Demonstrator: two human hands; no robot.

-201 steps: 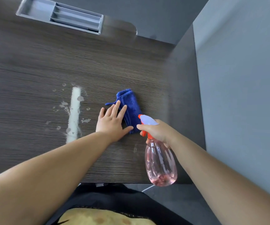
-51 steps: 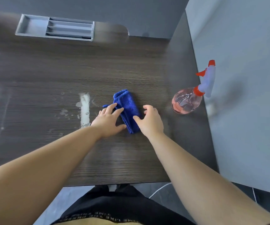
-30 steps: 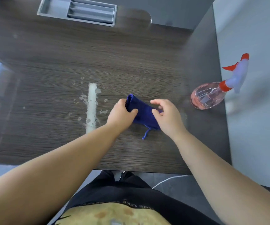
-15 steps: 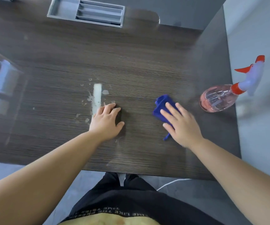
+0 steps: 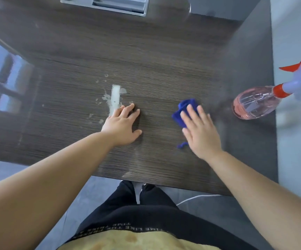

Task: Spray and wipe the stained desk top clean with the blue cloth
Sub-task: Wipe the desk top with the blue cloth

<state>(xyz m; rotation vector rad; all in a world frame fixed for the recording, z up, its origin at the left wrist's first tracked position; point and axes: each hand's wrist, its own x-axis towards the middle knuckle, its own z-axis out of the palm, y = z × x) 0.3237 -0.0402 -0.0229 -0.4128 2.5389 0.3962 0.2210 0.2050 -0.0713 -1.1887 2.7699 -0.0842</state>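
One dark wooden desk (image 5: 164, 60) fills the view, seen from above. Two hands are on it.

The left hand (image 5: 122, 126) lies flat with its fingers straight and holds nothing. Its fingertips touch the near end of the stain (image 5: 115, 98). The stain is one long white stripe with many little white spots around it, most of them on its left side.

The right hand (image 5: 201, 134) is flat too, with its fingers straight and spread. It presses down on the one blue cloth (image 5: 185, 107) and looks a little blurry. The cloth is bunched up under the fingers. It sits well to the right of the stain and does not touch it. One small blue loop of the cloth sticks out just below the thumb.

One spray bottle (image 5: 254, 103) is to the right of the cloth, near the desk's right edge. It has pink water inside, a red trigger and a pale blue head.

One grey tray (image 5: 106, 4) sits at the far edge of the desk, partly cut off at the top.
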